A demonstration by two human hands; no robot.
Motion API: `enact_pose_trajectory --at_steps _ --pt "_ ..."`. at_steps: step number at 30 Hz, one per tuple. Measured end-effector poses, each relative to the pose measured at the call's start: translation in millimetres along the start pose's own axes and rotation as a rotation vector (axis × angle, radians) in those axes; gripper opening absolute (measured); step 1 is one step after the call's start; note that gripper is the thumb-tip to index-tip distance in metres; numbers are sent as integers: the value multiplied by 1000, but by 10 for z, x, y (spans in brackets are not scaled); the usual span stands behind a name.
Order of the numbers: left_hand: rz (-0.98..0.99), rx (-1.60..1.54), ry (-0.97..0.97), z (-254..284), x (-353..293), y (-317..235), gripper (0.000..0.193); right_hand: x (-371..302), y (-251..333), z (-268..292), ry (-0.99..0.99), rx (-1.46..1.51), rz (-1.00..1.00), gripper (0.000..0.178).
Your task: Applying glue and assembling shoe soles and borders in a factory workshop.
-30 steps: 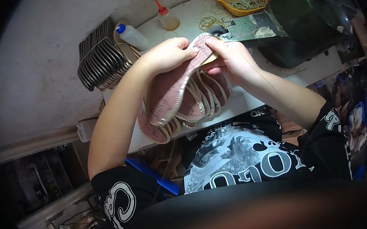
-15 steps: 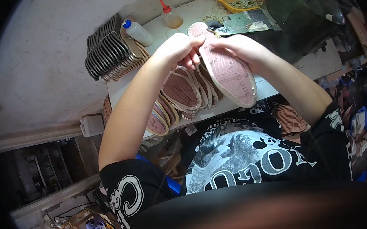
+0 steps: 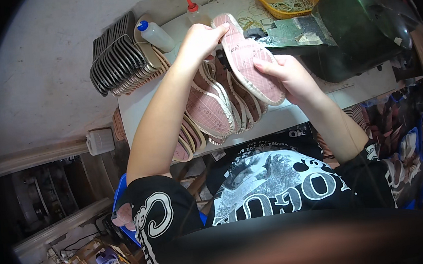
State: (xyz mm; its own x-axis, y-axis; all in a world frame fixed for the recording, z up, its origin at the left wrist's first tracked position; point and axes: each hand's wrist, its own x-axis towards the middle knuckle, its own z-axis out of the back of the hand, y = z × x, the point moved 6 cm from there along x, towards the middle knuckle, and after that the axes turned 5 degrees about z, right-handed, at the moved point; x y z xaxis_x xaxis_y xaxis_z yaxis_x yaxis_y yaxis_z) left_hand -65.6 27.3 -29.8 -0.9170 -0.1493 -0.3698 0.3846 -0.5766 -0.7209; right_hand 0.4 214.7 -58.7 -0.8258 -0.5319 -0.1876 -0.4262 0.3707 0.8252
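Observation:
Both my hands hold one pink insole [image 3: 245,52] with a stitched cream edge, tilted above the table. My left hand [image 3: 200,42] pinches its narrow end, thumb on top and fingers underneath. On the wide end lies the thumb of my right hand [image 3: 294,77], whose other fingers are hidden beneath. Below and to the left, more pink insoles [image 3: 208,113] overlap in a row on the table, partly covered by my left forearm. Just past the held insole, a green sewing-type machine [image 3: 298,33] reaches its flat arm toward it; a dark part of it shows behind the insole.
A bound bundle of dark insole-shaped pieces [image 3: 117,57] stands at the far left by the wall. Near it are a blue-capped bottle [image 3: 156,36] and a red-tipped bottle [image 3: 197,14]. An orange basket [image 3: 273,9] of pale cord or bands sits at the back.
My right hand has shifted from the insole's middle toward its wide end. The insole has risen slightly away from me and turned a little. My left hand keeps its narrow end.

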Motion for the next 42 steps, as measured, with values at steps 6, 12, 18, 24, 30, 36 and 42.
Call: enact_pose_trajectory --at_steps 6,12,18,24,30,36,42 --pt "-320 -466 -90 59 -133 343 30 -35 -156 -371 159 -360 102 32" --pt "-451 -922 -340 108 -1360 406 36 -351 -523 -498 439 -224 -125 36" --pt "-590 -811 -516 59 -1788 506 74 -555 -728 -528 545 193 -272 49" --pt "-679 -511 -684 10 -1943 653 81 -665 -846 -778 842 722 -290 33" --pt "-401 -142 -917 376 -1847 1312 62 -564 -777 -598 602 606 -36 41" --pt "606 251 -696 437 -1953 2598 71 -251 -557 -1088 209 -485 257 46" --pt "429 -94 -692 380 -1862 2685 80 -185 -631 -1037 213 -1491 659 65"
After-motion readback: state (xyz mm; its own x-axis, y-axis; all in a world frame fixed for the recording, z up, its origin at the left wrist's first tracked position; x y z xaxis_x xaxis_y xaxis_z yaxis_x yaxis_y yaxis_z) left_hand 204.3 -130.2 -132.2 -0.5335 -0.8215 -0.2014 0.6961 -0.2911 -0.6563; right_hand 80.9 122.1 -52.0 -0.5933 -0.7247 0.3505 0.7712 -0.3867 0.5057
